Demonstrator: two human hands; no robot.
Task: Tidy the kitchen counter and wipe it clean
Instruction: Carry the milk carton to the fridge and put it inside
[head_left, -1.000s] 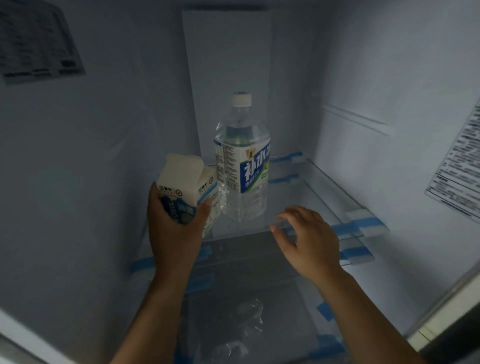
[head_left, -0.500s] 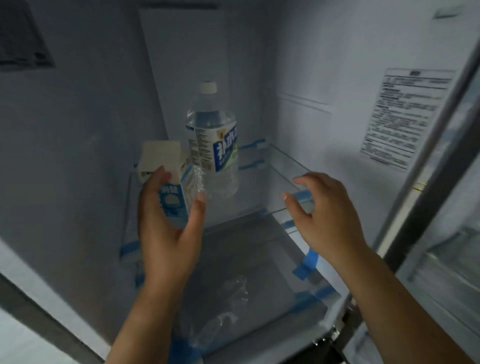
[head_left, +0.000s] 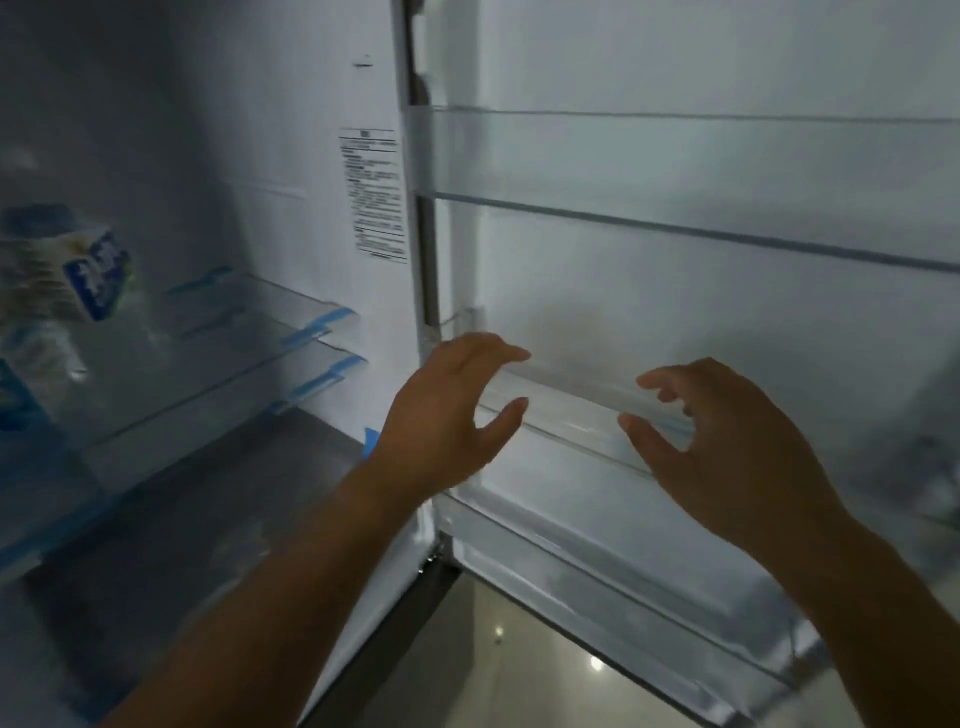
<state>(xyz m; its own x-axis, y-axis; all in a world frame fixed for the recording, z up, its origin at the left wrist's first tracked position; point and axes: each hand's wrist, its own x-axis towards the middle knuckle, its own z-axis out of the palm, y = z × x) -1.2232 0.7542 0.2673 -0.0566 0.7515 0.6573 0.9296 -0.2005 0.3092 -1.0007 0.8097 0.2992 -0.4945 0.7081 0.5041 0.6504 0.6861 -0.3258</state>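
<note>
Blurred water bottle (head_left: 78, 275) on fridge shelf (head_left: 218, 358); left hand (head_left: 447, 415) and right hand (head_left: 727, 447) empty, half-open by door bin (head_left: 571, 397).

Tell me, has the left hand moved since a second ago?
Yes. The left hand was beside the water bottle; now it is well to the right of it, past the wall label, at the door shelf, holding nothing.

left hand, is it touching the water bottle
Apart. Head view: the left hand is at the door shelf, with the water bottle far off inside the fridge.
</note>
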